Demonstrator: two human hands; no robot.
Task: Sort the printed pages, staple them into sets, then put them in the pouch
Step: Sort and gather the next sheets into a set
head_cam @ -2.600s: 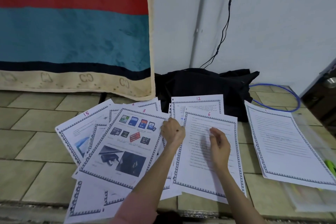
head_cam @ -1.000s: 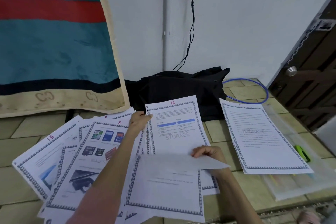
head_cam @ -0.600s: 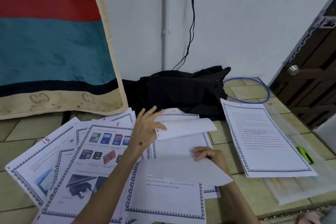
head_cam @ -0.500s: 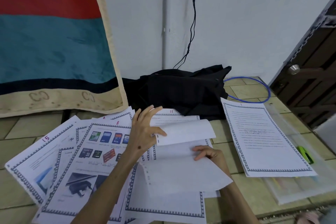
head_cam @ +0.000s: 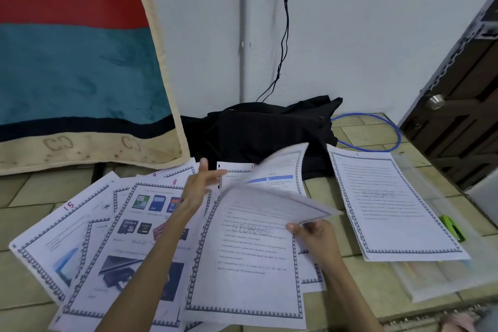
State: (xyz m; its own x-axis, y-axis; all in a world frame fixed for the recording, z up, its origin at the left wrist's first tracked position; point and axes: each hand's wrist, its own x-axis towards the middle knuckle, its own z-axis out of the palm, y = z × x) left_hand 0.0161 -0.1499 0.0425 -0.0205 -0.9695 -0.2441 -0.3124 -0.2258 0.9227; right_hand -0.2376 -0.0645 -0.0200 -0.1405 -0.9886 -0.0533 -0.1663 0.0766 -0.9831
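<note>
Right hand [head_cam: 314, 237] pinches the lifted sheet [head_cam: 272, 197] by its corner, mid-turn above the fanned pages [head_cam: 129, 237]. Left hand [head_cam: 200, 186] is open, fingers straight. I'd read its page number first, then lay it on the page-1 stack [head_cam: 390, 205] over the clear pouch [head_cam: 444, 277].

- "15" in red ink stands at the top of the leftmost page [head_cam: 51, 245].
- "8" in red tops the memory-card page [head_cam: 129, 245]; "9" tops the page behind it [head_cam: 159, 176].
- "STORAGE" is a faint watermark on the middle page [head_cam: 250, 250] and on the right page [head_cam: 390, 205].
- "CC" marks repeat along the blanket's beige border [head_cam: 89, 145].
</note>
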